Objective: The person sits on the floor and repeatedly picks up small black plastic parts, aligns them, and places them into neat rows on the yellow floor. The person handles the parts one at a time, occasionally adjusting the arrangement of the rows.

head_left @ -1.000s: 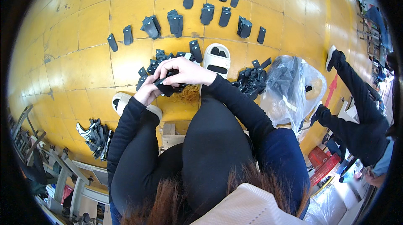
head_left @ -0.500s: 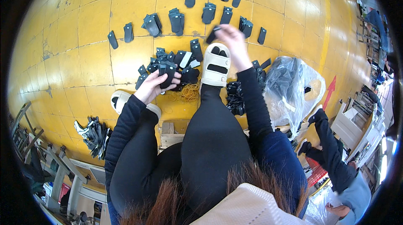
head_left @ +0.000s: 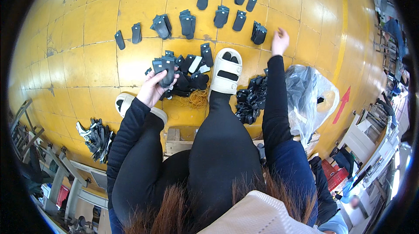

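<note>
My left hand (head_left: 153, 86) is closed on a small stack of folded dark socks (head_left: 166, 70), thumb on top, above a loose heap of similar socks (head_left: 187, 84). Out at the right, my right hand (head_left: 280, 41) is over the floor beside a sock stack (head_left: 259, 34). Its fingers are blurred and partly hidden; no sock shows in them. Several small stacks with pale labels lie in an arc ahead, among them a central stack (head_left: 187, 24), a left stack (head_left: 162, 26) and one farther right (head_left: 221, 16).
Yellow cords (head_left: 194, 99) lie beside my sandal (head_left: 226, 72). Another dark pile (head_left: 252, 99) is next to a clear plastic bag (head_left: 305, 96). Dark and white pieces (head_left: 97, 140) are heaped at the left. A wooden pallet (head_left: 176, 143) is below me. A person (head_left: 325, 190) is behind at right.
My right hand has swung right, away from my sandal; the dark sock it held no longer shows. My left hand has shifted slightly left with its stack. The person at right has moved lower.
</note>
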`<state>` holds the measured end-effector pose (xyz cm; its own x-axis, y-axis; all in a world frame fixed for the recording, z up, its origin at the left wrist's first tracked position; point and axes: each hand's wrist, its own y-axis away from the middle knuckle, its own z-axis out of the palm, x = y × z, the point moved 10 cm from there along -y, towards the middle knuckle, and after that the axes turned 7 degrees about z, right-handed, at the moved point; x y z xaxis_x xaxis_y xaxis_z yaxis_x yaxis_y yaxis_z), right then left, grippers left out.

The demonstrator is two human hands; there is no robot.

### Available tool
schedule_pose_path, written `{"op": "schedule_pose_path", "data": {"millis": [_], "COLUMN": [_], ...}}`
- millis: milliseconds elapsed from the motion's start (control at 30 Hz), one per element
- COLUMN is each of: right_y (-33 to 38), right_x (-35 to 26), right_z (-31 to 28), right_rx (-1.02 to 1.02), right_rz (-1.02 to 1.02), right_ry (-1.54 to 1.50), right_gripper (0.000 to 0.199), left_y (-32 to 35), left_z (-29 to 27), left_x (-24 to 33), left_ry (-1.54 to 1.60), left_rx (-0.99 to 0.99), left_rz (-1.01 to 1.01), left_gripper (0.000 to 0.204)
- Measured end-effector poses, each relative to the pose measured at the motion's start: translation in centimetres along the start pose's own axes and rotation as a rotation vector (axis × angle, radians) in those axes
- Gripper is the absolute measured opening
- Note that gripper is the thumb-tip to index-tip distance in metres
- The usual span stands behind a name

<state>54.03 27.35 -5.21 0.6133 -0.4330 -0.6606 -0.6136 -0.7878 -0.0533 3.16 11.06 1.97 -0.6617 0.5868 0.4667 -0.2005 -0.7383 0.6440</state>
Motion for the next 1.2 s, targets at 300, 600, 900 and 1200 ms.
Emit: {"op": "schedule_pose_path", "data": {"millis": [300, 600, 900, 1200], "right_y": [-0.9, -1.5, -2.0, -2.3], "right_x": [-11.2, -10.8, -10.9, -11.9], "right_z": [9.6, 12.2, 11.8, 9.7], "right_rx": [-0.124, -0.260, -0.235, -0.145], "right_rz": [0.002, 0.099, 0.146, -0.076], "right_ry": [0.211, 0.242, 0.112, 0.197], "right_gripper": [0.045, 0.046, 0.059, 0.030], "left_y": [0.0, -0.1, 0.1, 0.4], "left_z": [0.1, 0.4, 0.4, 0.0], "left_x": [0.0, -0.8, -0.7, -0.6], "left_ry": [-0.062, -0.151, -0.150, -0.079], "left_rx": [0.018, -0.044, -0.058, -0.059], "left_rz": [-0.010, -0.041, -0.046, -0.062], "left_gripper": [0.032, 0.033, 0.033, 0.031]}}
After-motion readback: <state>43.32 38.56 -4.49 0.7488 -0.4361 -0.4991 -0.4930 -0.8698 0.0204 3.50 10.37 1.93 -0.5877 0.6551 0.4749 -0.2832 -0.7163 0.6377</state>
